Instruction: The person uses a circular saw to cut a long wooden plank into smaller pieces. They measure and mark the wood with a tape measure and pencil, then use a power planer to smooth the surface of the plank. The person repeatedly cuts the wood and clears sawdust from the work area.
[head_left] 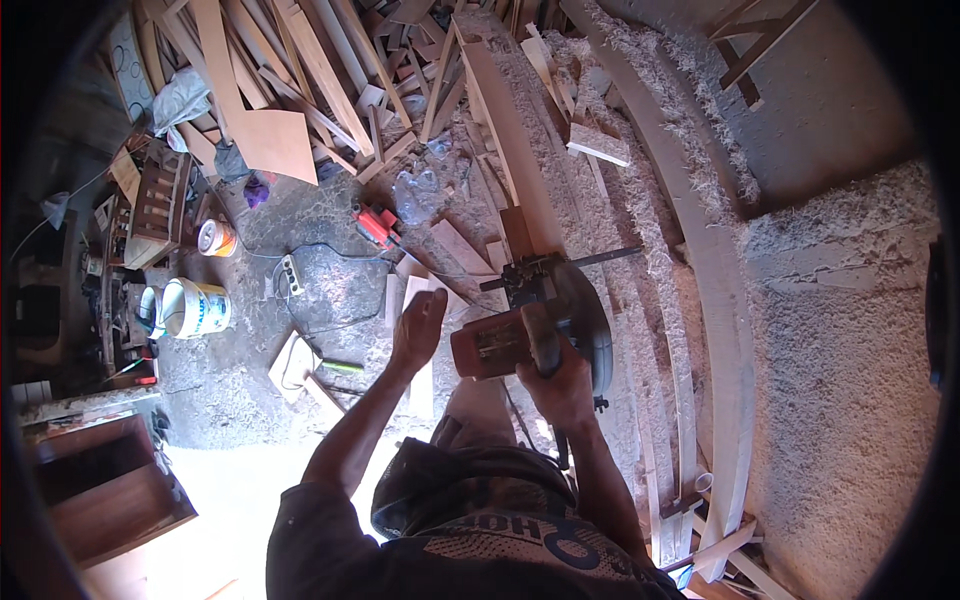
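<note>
My right hand (560, 388) is wrapped round the rear handle of a circular saw (490, 347). The saw has a dark red motor housing, a black rounded guard and a metal bar sticking out to the right. It sits over the near end of a long wooden board (512, 140) that runs away from me; its blade is hidden. My left hand (420, 325) hovers left of the saw, apart from it, with nothing visible in it and its fingers foreshortened. Pale wood offcuts (398, 290) lie on the floor below that hand.
A red power tool (377, 226) lies on the floor, with a cable trailing toward a power strip (291, 275). White buckets (197, 308) stand at left. Scrap timber (300, 70) is heaped at the far side. Long curved planks (715, 300) and shavings line the right.
</note>
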